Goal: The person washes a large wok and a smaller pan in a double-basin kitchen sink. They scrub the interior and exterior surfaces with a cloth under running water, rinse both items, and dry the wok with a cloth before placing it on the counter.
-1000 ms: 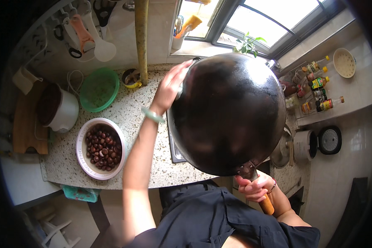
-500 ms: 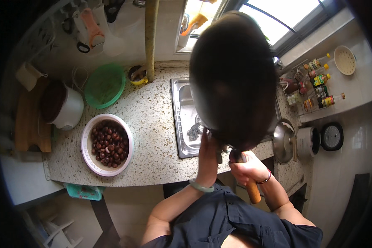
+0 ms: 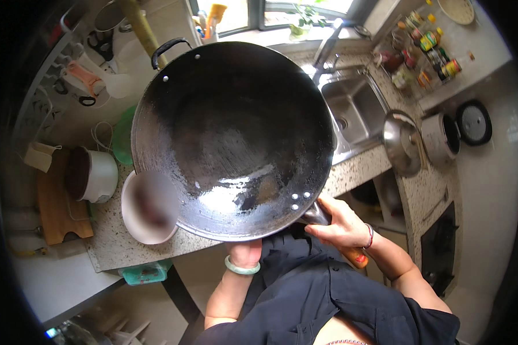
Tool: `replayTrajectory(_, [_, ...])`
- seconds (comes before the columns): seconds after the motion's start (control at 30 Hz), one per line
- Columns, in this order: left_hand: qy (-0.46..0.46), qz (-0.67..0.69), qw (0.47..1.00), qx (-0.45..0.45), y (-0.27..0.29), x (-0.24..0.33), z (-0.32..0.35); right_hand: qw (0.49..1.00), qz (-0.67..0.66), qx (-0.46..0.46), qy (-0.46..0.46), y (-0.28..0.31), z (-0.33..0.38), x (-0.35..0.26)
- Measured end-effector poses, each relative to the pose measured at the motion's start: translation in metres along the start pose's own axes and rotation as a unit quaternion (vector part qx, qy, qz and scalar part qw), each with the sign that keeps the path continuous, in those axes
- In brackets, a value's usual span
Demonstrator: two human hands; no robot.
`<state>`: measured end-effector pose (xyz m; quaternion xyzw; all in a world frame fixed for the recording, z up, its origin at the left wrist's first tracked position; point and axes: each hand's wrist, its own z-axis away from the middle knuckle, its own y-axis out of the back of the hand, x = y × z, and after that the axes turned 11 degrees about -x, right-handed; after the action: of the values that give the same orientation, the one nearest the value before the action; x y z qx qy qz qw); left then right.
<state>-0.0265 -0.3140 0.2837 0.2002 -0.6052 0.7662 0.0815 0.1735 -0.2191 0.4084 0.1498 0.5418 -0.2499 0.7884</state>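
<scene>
A large black wok (image 3: 230,126) is held up over the counter, its wide wet-looking inside facing me and its small loop handle at the upper left. My right hand (image 3: 341,225) is closed around the long handle, whose orange-brown end sticks out below the fist. Under the wok's near rim is my left hand (image 3: 245,253), with a pale green bangle on its wrist; the wok hides its fingers. Left of the wok, a white bowl (image 3: 131,218) sits partly covered by the rim, its dark brown contents blurred.
A metal sink (image 3: 352,95) with a tap (image 3: 327,49) lies behind to the right. A pan lid (image 3: 401,144) and an open-lidded pot (image 3: 440,138) stand farther right, near the stove (image 3: 440,241). At left are a white pot (image 3: 102,178), cutting board (image 3: 50,201) and green basin (image 3: 122,138).
The wok has swung from over the sink to the left and nearer, its inside now turned to view. My left hand has moved under its near rim; my right still grips the handle.
</scene>
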Motion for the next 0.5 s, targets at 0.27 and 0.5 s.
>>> replayTrajectory(0.27, [0.127, -0.102, 0.983, 0.090, -0.038, -0.037, 0.079, 0.991, -0.044, 0.127, 0.006, -0.037, 0.088, 0.062])
replayTrajectory(0.5, [0.254, -0.176, 0.951, -0.028, -0.074, -0.107, 0.138, 0.949, -0.079, 0.299, 0.060, -0.078, 0.219, 0.125])
